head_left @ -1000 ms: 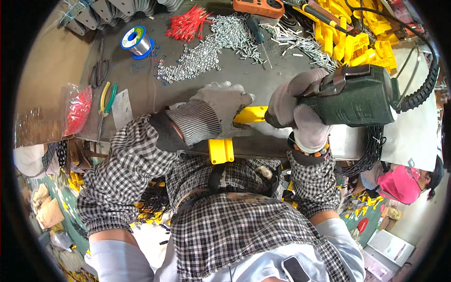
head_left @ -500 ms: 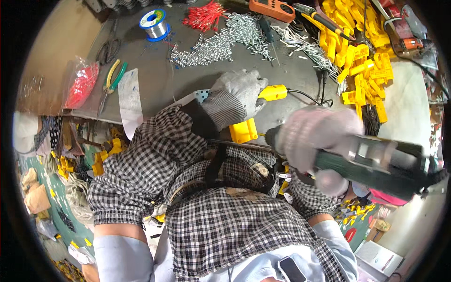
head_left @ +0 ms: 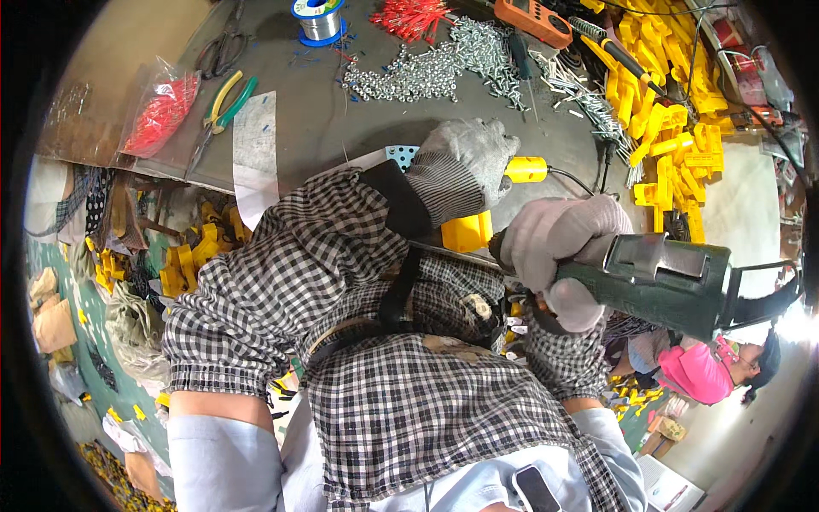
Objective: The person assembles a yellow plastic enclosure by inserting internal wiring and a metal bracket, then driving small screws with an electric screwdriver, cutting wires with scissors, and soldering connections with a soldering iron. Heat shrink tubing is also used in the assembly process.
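Grey knit glove is covering the L hand point(head_left: 467, 162), whose grip is clamping on a yellow pc point(head_left: 526, 170); the pc is lying over the near side of the table point(head_left: 307, 119), its R end poking out btw fingers & thumb, w/ a black cord point(head_left: 573, 177) running from it to the R. Blue dotted plate point(head_left: 401, 157) is showing just L of the wrist. Yellow block point(head_left: 467, 230) is sitting at the near edge, just nearer than that hand.

R hand point(head_left: 567, 256), also gloved, is wrapping its grip round a dk green power tool point(head_left: 648, 282); the tool's front end is pointing L, just beside the block. Can't tell if they're touching.

Far side: wire spool point(head_left: 321, 27), red pcs point(head_left: 409, 17), nuts point(head_left: 409, 77), screws point(head_left: 490, 64) & an orange meter point(head_left: 533, 23) are lying L to R. Yellow parts point(head_left: 682, 162) are piling up on the R. On the L, a plastic bag w/ red contents point(head_left: 164, 111), pliers point(head_left: 223, 107) & a paper strip point(head_left: 256, 149) are lying. Co-worker in pink point(head_left: 699, 374) is sitting off R.
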A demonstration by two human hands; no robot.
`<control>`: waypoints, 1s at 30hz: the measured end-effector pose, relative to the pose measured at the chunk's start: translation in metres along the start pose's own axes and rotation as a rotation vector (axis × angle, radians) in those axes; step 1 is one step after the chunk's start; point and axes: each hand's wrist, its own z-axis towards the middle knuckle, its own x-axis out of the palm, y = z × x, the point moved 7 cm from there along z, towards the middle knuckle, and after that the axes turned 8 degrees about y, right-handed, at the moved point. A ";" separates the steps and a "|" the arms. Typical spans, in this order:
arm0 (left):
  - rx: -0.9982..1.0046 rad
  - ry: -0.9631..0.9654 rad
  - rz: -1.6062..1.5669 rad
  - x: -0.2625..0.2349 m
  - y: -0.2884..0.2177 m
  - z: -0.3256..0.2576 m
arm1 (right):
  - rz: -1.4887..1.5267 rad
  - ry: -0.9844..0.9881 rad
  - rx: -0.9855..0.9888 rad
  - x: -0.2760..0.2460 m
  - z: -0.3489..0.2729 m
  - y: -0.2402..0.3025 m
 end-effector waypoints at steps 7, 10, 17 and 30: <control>-0.009 -0.069 0.011 -0.001 -0.001 -0.010 | -0.356 -0.069 -0.170 0.000 -0.005 0.025; 0.012 -0.118 0.032 -0.003 -0.004 -0.002 | -0.126 0.392 -0.097 0.026 0.014 0.042; -0.005 -0.045 -0.041 -0.003 -0.002 -0.004 | -0.141 0.527 -0.070 0.032 0.020 -0.005; -0.119 0.141 -0.124 -0.001 0.001 -0.005 | -0.159 0.222 -0.175 0.028 0.008 0.020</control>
